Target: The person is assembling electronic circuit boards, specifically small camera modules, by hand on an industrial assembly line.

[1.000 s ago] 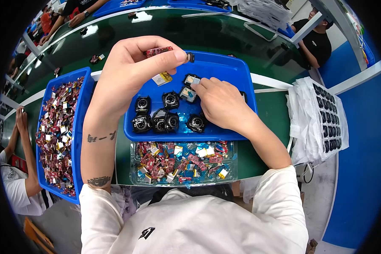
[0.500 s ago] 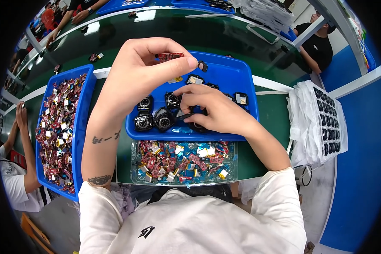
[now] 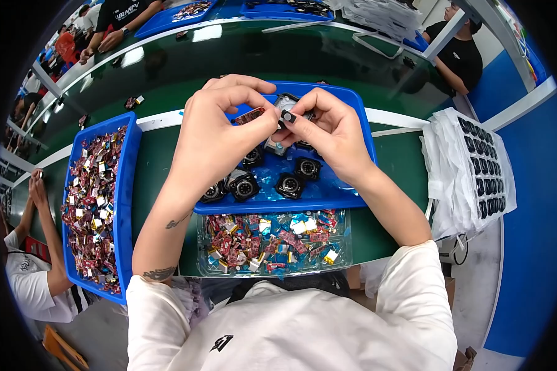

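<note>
My left hand (image 3: 220, 133) pinches a small red circuit board (image 3: 249, 115) between thumb and fingers. My right hand (image 3: 328, 130) holds a small black round part (image 3: 288, 117) right beside that board, the two almost touching. Both hands hover over a blue tray (image 3: 353, 105) in front of me. In the tray lie several black round camera-like modules (image 3: 289, 184) on crinkled blue film.
A clear box (image 3: 343, 255) of mixed red, blue and yellow small parts sits nearest my body. A long blue bin (image 3: 127, 185) of red boards stands at my left. White sheets with black parts (image 3: 476, 167) lie at the right. Other people work around the green table (image 3: 155, 74).
My right hand has lifted out of the tray with a black part and come up to meet my left hand, which has lowered slightly with the red board.
</note>
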A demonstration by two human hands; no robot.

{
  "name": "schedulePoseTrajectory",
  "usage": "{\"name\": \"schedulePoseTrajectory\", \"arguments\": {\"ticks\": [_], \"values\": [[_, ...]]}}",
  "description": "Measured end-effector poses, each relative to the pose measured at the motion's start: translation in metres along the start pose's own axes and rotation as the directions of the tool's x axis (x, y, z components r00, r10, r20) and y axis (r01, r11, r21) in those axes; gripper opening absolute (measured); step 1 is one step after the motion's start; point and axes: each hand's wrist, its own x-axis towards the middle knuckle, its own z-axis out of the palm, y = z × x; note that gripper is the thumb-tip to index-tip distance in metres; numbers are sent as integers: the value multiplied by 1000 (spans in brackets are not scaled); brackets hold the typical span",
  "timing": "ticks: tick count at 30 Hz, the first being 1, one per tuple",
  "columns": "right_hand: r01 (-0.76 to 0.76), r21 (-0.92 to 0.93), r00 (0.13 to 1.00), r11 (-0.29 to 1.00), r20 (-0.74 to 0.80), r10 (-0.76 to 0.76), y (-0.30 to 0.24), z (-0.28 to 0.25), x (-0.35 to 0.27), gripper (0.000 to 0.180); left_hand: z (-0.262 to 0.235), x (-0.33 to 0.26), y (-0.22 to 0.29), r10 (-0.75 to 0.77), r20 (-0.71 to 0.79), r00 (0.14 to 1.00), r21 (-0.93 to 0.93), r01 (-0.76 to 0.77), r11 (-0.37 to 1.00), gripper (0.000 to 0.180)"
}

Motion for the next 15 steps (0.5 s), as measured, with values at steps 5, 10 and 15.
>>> {"name": "schedulePoseTrajectory", "arguments": {"ticks": [5, 10, 15], "values": [[-4, 69, 1000, 998, -26, 6, -8, 4, -1, 23, 7, -1, 0, 79, -71, 994, 135, -69, 989, 10], [-46, 19, 999, 999, -12, 46, -11, 9, -3, 30, 10, -2, 1, 101, -88, 991, 187, -83, 979, 12], [-50, 9, 999, 999, -2, 50, -12, 9, -4, 28, 13, -2, 0, 142, -99, 985, 226, -116, 967, 12]]}}
